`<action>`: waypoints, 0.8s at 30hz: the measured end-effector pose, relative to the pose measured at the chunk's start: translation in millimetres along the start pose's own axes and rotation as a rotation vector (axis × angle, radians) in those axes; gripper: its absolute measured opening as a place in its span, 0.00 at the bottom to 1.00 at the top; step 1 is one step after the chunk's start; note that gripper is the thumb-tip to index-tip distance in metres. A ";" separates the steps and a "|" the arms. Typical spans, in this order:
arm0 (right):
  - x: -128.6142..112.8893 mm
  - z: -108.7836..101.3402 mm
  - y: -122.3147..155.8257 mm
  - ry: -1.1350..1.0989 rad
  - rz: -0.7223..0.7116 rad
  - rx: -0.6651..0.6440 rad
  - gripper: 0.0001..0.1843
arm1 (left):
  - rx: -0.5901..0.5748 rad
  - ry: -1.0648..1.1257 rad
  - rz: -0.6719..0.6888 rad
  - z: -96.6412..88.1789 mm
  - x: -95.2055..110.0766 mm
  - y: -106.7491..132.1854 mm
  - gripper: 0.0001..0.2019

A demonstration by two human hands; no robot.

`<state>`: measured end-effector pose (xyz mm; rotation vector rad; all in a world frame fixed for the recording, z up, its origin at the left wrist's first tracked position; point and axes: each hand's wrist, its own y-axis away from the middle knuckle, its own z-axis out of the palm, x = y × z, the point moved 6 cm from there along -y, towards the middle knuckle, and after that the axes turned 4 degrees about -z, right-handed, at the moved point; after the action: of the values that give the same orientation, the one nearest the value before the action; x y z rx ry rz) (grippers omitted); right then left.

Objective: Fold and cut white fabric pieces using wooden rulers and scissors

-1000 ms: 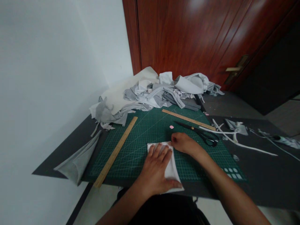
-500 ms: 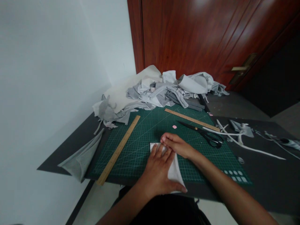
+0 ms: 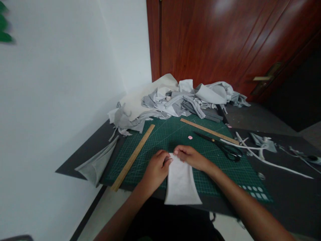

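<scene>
A white piece of fabric point(image 3: 181, 185) lies at the front of the green cutting mat point(image 3: 150, 160), its wider lower end reaching over the mat's near edge. My left hand point(image 3: 156, 167) pinches the fabric's top left corner between thumb and fingers. At the top right corner, my right hand point(image 3: 189, 156) is closed on the same fabric, its fingers curled. Both hands are close together along the upper edge. Beyond them sits a small pink piece point(image 3: 190, 137), with black scissors point(image 3: 223, 145) lying to its right.
Wooden rulers lie on the mat, one on the left point(image 3: 134, 155) and one at the back right point(image 3: 208, 130). A heap of grey and white fabric scraps point(image 3: 175, 100) fills the back. White cords point(image 3: 273, 164) lie on the right; a folded grey cloth point(image 3: 97, 164) hangs over the left edge.
My left hand has lifted from lying flat across the fabric and moved to its top left corner, now pinching it. More of the fabric shows. My right hand stays at the top edge.
</scene>
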<state>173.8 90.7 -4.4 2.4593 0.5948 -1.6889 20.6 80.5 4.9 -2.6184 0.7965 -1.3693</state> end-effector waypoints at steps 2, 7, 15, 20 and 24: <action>-10.7 7.5 2.9 0.169 -0.091 -0.012 0.15 | 0.011 -0.050 0.008 -2.7 -8.3 -2.4 0.06; -26.4 26.6 8.4 0.509 -0.172 -0.036 0.14 | 0.080 -0.229 0.027 -4.5 -17.0 -2.7 0.10; -34.3 37.8 12.0 0.784 -0.188 -0.106 0.15 | 0.092 -0.162 -0.017 -8.0 -22.1 -1.4 0.15; -34.6 41.3 11.7 0.874 -0.157 -0.110 0.18 | 0.111 -0.107 -0.017 -10.4 -26.4 -0.5 0.17; -34.1 42.3 10.8 0.878 -0.138 -0.111 0.19 | 0.203 -0.046 -0.044 -18.5 -25.6 -0.6 0.12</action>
<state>130.3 59.4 9.3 3.0383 0.8999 -0.4802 -5.6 96.3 -2.9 -2.5137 0.5649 -1.3188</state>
